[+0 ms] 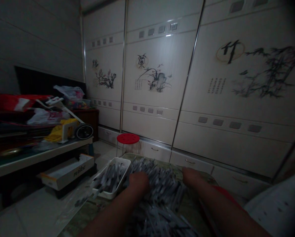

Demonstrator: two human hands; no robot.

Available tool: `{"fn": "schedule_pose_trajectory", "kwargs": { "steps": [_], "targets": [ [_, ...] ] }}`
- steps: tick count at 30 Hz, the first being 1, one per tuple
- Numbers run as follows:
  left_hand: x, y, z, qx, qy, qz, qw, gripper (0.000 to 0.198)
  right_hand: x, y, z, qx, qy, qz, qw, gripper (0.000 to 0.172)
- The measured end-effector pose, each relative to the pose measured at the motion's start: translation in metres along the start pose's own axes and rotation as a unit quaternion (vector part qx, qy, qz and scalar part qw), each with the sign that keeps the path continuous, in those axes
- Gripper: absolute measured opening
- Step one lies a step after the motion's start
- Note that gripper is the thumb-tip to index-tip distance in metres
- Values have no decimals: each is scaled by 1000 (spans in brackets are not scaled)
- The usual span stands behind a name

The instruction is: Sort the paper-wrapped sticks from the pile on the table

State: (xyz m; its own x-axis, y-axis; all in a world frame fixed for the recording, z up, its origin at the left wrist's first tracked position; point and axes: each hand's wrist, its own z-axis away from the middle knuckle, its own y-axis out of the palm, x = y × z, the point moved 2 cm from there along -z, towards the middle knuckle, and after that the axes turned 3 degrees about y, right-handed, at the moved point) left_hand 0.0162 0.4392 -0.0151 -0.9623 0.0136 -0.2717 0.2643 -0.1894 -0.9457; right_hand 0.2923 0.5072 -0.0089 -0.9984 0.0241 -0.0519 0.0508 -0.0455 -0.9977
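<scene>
A large heap of slim, clear-barrelled pens [159, 184] with dark ends covers much of the low table [95, 210]. My left hand [139, 182] is at the heap's left side, close to a white plastic basket [129, 164] that holds more of these pens. My right hand [189, 176] is by the heap's right edge, farther from the basket. Both hands are dim and blurred, with the fingers turned away from view. Whether either hand holds a pen cannot be made out.
A red round stool [128, 138] stands beyond the table, before sliding wardrobe doors [149, 125]. On the left, a bench [80, 142] bears bags and a wheeled item, with an open shoebox [68, 172] below. Patterned white fabric [275, 207] lies at the right.
</scene>
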Motion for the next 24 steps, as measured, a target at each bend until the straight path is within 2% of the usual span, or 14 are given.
{"fn": "schedule_pose_trajectory", "kwargs": {
  "steps": [4, 8, 11, 14, 15, 18, 21, 24],
  "targets": [
    [6, -3, 14, 5, -17, 11, 1000, 33, 14, -21, 23, -35, -9, -24, 999, 28],
    [13, -14, 28, -9, -25, 66, 997, 34, 23, -39, 50, -60, -19, -83, 995, 33],
    [15, -26, 45, -29, -9, 152, 988, 30, 29, -51, 72, -68, -29, -164, 984, 30],
    [13, -37, 77, -31, 39, 285, 957, 26, 39, -60, 105, -47, -50, -286, 956, 18],
    [12, -39, 92, -24, 58, 334, 941, 29, 43, -62, 120, -31, -58, -330, 942, 16],
    [7, -39, 144, 7, 102, 455, 885, 34, 57, -63, 175, 44, -79, -461, 883, 26],
    [0, -26, 196, 46, 123, 557, 820, 39, 72, -57, 234, 115, -83, -601, 786, 24],
    [-11, -6, 242, 132, 169, 688, 694, 46, 88, -43, 284, 192, -69, -711, 673, 20]
  ]
}}
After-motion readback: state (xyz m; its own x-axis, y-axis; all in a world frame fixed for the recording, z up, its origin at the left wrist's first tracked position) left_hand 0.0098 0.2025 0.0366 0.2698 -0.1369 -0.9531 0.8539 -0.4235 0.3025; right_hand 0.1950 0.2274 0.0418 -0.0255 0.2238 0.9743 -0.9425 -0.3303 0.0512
